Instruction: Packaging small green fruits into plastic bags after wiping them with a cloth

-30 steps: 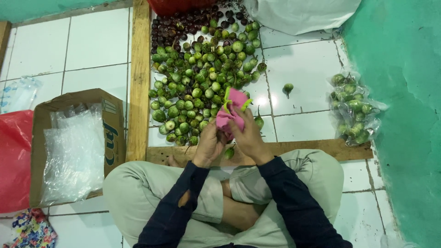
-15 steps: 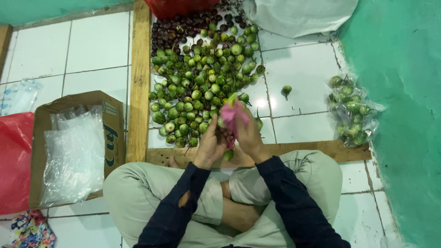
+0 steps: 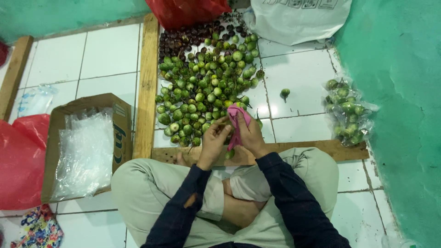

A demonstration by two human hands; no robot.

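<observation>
Left hand (image 3: 213, 142) and right hand (image 3: 250, 135) meet at frame centre, just above wooden plank (image 3: 294, 149) at knees. Both grips curled around crumpled pink cloth (image 3: 237, 124): right fingers wrapped behind it, left fingertips pinching its near edge. Whether fruit sits inside cloth, cannot tell. Pile of small round green fruits (image 3: 206, 92) spreads on white tiled floor (image 3: 105, 59) at 12 o'clock, touching hands. Clear plastic bag of same fruits (image 3: 347, 112) at 3 o'clock, well apart. Cardboard box holding clear plastic bags (image 3: 85, 147) at 9 o'clock.

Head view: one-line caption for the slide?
Seated person's left hand and right hand work a pink cloth beside a pile of small green fruits.
</observation>
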